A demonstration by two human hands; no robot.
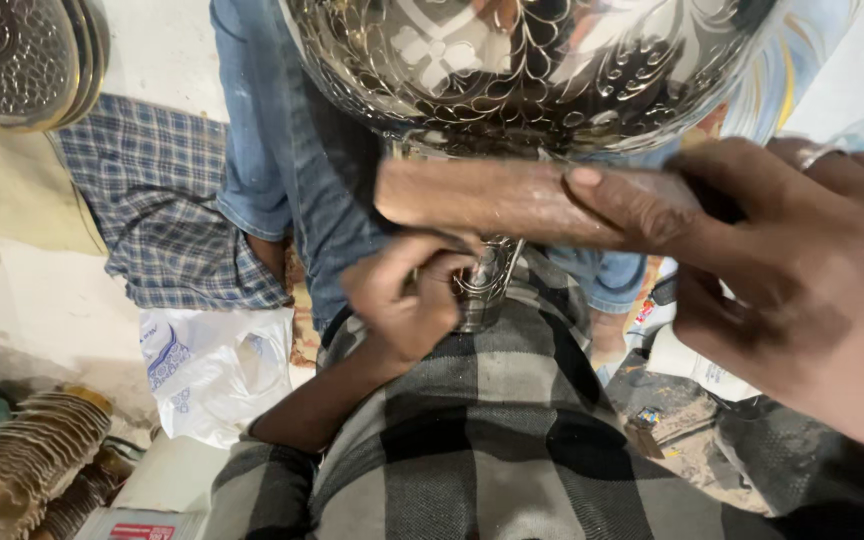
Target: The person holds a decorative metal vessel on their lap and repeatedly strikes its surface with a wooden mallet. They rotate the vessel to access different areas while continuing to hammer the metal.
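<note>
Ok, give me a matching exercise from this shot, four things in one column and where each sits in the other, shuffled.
Things:
1. engraved metal bowl
2. wooden block
3. white plastic bag
4. stacked brass pieces

Places:
A. bottom left corner
B. in the right hand
C. top centre
D. on the floor, left of the left hand

Pairs: 1-C, 2-B, 3-D, 4-A

Crumpled white plastic bag [214, 365] on floor, blue checked cloth [157, 205] above it, stacked brass scalloped pieces [27, 450] bottom left.

Around me the pale floor [42, 300] holds a blue checked cloth [152, 200], a white plastic bag [217, 370] and stacked brass pieces [22, 450].
</note>
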